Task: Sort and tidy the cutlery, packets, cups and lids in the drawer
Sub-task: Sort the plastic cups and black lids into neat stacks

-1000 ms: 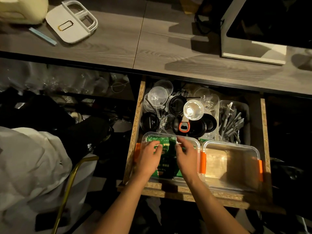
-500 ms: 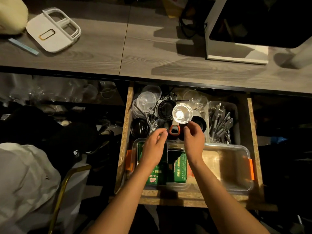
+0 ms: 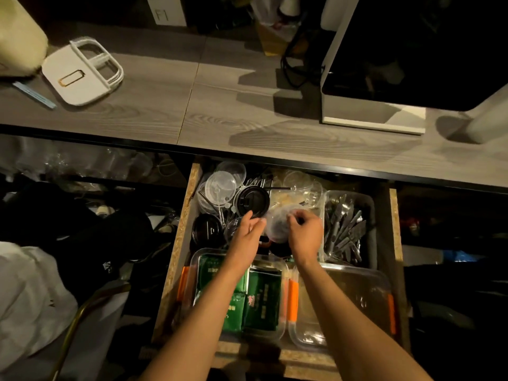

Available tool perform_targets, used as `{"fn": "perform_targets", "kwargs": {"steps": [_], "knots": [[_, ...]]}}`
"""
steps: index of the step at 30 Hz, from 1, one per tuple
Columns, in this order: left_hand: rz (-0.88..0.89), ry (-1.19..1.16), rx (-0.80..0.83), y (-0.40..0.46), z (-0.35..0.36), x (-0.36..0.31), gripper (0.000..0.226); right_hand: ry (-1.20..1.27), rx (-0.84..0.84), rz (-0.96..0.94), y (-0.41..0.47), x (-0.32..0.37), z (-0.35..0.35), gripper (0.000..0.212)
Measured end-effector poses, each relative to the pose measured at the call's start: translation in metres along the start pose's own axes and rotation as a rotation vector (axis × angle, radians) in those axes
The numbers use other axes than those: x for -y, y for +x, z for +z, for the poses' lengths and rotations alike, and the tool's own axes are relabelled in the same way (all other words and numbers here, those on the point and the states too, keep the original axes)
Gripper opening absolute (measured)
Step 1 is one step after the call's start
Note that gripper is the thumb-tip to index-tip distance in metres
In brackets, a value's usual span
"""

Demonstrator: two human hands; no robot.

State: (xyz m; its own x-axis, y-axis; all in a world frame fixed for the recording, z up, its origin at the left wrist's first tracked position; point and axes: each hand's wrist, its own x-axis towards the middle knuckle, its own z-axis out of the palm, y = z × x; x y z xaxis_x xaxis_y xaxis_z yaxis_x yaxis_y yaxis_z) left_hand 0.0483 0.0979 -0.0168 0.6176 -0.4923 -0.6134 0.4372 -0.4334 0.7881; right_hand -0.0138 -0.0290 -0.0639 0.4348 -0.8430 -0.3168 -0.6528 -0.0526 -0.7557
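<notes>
Head view looks down into an open chipboard drawer (image 3: 173,268) under a grey wood-grain countertop (image 3: 247,125). Nearest the person, two clear plastic tubs with orange clips sit side by side at the drawer's front: the left tub (image 3: 193,259) holds green foil packets (image 3: 261,301), and the right tub (image 3: 354,303) looks bare inside. Both bare forearms cross over these tubs.

Just beyond, the left hand (image 3: 246,233) hovers with fingers loosely spread and nothing between them, its fingertips close to a black round plastic lid (image 3: 251,200). The right hand (image 3: 305,235) pinches the rim of a clear plastic cup (image 3: 277,224), blurred, which lies between the two hands above the loose pile. A second black lid (image 3: 206,229) lies at the drawer's left side.

To the right, a clear bin (image 3: 369,204) holds grey plastic cutlery (image 3: 346,229). Farther back, clear round lids (image 3: 221,187) and more clear cups (image 3: 302,182) crowd the rear of the drawer.

On the countertop beyond, a white rectangular container lid with a handle (image 3: 82,75) lies at the left, a thin pale blue strip (image 3: 34,94) near it, and a white-framed appliance with a dark front (image 3: 398,64) stands at the right.
</notes>
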Motion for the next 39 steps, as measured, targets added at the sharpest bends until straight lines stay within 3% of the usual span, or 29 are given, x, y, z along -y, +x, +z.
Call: {"fn": "perform_targets", "kwargs": {"steps": [5,9,14,16,18,19,21,23,27,31,39], "knots": [[0.05,-0.229,0.036,-0.009,0.014,-0.011,0.047,0.286,0.202,-0.169,-0.029,0.026,-0.042,0.023],[0.026,-0.366,0.087,-0.016,0.024,-0.011,0.041,0.287,0.274,-0.162,-0.032,0.016,-0.055,0.015],[-0.018,-0.46,0.047,-0.027,0.033,-0.001,0.06,0.256,0.337,-0.12,-0.032,0.006,-0.06,0.018],[-0.007,-0.496,-0.026,-0.032,0.033,0.003,0.044,0.376,0.404,-0.045,-0.032,0.006,-0.064,0.015],[0.006,-0.496,-0.128,-0.036,0.027,0.007,0.022,0.455,0.316,0.044,-0.031,0.001,-0.067,0.015],[0.0,-0.505,-0.168,-0.038,0.022,0.008,0.022,0.378,0.219,0.051,-0.027,-0.005,-0.067,0.012],[-0.024,-0.53,-0.215,-0.04,0.012,0.011,0.024,0.046,0.105,0.018,-0.016,-0.019,-0.062,0.033],[-0.042,-0.55,-0.245,-0.042,0.004,0.013,0.023,-0.166,0.198,0.018,-0.01,-0.027,-0.054,0.058],[-0.046,-0.535,-0.276,-0.045,-0.003,0.015,0.024,-0.452,0.362,0.065,-0.01,-0.038,-0.033,0.065],[-0.065,-0.498,-0.274,-0.051,-0.008,0.016,0.032,-0.198,0.275,0.158,-0.01,-0.04,-0.027,0.044],[0.002,-0.402,-0.197,-0.068,-0.009,0.001,0.032,0.23,0.138,0.051,-0.038,-0.002,-0.067,0.015]]}}
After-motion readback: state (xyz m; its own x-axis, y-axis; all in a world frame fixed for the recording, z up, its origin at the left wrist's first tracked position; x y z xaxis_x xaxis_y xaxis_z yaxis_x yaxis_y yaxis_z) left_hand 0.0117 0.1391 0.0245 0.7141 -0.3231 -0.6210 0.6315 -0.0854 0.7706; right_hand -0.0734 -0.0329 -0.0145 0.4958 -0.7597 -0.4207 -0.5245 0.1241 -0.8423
